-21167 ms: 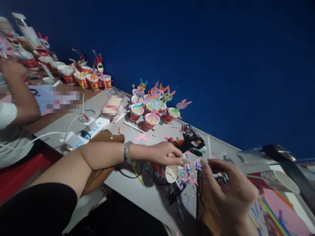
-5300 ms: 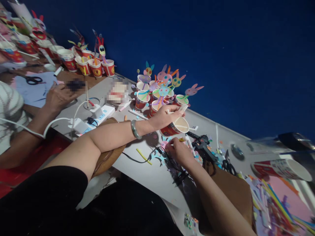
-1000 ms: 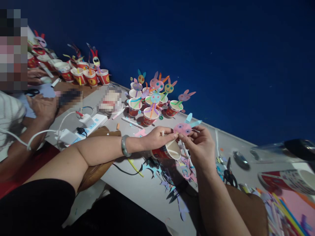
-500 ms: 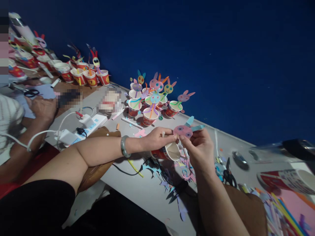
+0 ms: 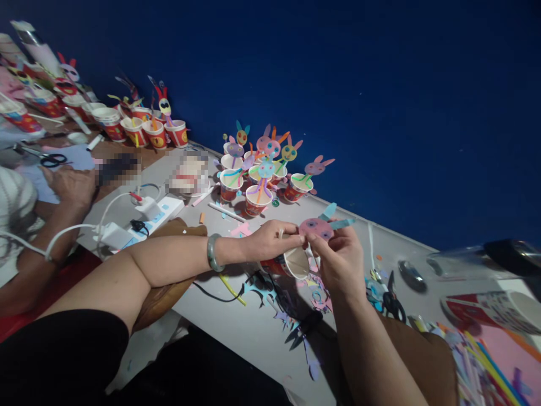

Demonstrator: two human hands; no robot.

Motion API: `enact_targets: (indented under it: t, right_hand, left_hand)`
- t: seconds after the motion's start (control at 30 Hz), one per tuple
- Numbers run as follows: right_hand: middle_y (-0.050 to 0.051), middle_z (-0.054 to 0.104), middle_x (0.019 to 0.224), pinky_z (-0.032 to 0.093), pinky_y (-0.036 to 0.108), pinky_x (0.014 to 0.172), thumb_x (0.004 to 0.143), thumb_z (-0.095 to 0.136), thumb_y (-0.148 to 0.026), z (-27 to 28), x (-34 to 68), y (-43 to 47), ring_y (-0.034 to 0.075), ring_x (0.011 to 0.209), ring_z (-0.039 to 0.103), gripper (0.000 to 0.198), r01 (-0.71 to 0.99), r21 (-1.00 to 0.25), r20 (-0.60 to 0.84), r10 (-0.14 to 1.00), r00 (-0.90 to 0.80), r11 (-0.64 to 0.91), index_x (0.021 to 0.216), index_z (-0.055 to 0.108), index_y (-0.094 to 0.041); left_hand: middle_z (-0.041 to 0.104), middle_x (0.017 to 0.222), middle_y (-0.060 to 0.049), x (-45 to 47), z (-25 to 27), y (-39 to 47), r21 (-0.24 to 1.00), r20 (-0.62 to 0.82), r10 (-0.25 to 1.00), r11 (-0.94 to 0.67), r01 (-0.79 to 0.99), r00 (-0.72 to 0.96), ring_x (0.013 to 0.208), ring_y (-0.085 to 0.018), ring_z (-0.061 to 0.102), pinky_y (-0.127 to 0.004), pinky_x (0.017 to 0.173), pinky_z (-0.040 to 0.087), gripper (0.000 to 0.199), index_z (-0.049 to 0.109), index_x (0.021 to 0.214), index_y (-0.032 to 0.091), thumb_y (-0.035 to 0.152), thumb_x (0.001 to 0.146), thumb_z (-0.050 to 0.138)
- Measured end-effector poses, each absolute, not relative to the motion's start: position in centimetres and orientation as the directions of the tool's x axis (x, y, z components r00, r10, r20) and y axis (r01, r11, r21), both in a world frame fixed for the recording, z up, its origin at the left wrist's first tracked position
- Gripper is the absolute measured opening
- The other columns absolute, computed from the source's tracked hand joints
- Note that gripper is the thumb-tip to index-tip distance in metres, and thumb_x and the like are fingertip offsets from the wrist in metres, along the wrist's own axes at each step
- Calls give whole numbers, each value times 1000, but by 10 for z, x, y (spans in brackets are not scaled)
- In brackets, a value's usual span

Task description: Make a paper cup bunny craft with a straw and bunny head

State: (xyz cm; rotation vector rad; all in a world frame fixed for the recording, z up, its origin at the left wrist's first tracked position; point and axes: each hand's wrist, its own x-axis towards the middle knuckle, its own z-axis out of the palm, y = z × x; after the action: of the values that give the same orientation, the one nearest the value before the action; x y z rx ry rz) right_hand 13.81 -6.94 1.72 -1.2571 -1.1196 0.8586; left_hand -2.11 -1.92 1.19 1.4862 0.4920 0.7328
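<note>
A pink paper rabbit head (image 5: 315, 228) with drawn eyes and light-blue ears is pinched between my two hands. My left hand (image 5: 273, 239), a bangle on its wrist, is closed at the head's left edge. With thumb and fingers, my right hand (image 5: 344, 256) grips the lower right side below the ears. Just under my left hand a red paper cup (image 5: 297, 263) lies tilted, its open mouth toward the right. Part of that cup is hidden by my left hand. A pale strip or stick shows by the left fingers; what it belongs to I cannot make out.
Finished rabbit cups (image 5: 258, 194) stand behind my hands, more cups (image 5: 154, 135) at the back left. Paper scraps (image 5: 270, 293), black snips (image 5: 303, 330) and scissors (image 5: 393, 301) lie nearer. A power strip (image 5: 156, 217) and another person's hand (image 5: 74, 183) are at left.
The rabbit head and its ears have shifted slightly right and tilted a little. My right hand has moved slightly left, its fingers drawn in closer behind the head. My left hand is nearly still.
</note>
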Motion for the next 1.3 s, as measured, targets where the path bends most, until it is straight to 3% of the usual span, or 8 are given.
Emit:
enact_targets:
  t: [0.3,0.53,0.83,1.3]
  right_hand:
    - [-7,64,70,51,25,55,64,84,-27,18,137,-70,8,47,49,49,-19,-990,131,952,276,142,102,53,-25]
    - [-5,65,72,52,24,58,58,86,-23,23,138,-69,12,61,63,52,2,-991,132,960,248,136,101,57,-24]
    - [-1,72,83,55,26,63,67,81,-26,20,138,-70,14,67,68,46,13,-988,149,958,245,151,104,55,-25]
    - [-7,60,67,53,26,58,70,82,-33,22,138,-69,11,55,60,43,55,-980,200,951,237,192,102,54,-26]
  left_hand:
    - [54,69,2,-21,8,-19,991,119,692,-33,-133,713,63,-8,45,-22,60,36,29,64,83,11,39,88,58]
    - [56,69,1,-20,11,-20,989,134,702,-53,-137,699,62,-8,45,-22,60,37,31,64,80,11,40,88,57]
    - [54,68,2,-20,11,-19,989,123,709,-30,-144,695,62,-8,44,-21,57,34,29,63,78,11,39,84,63]
    - [61,72,-1,-20,8,-17,990,135,706,-71,-120,696,64,-10,52,-23,60,40,29,65,82,11,40,86,61]
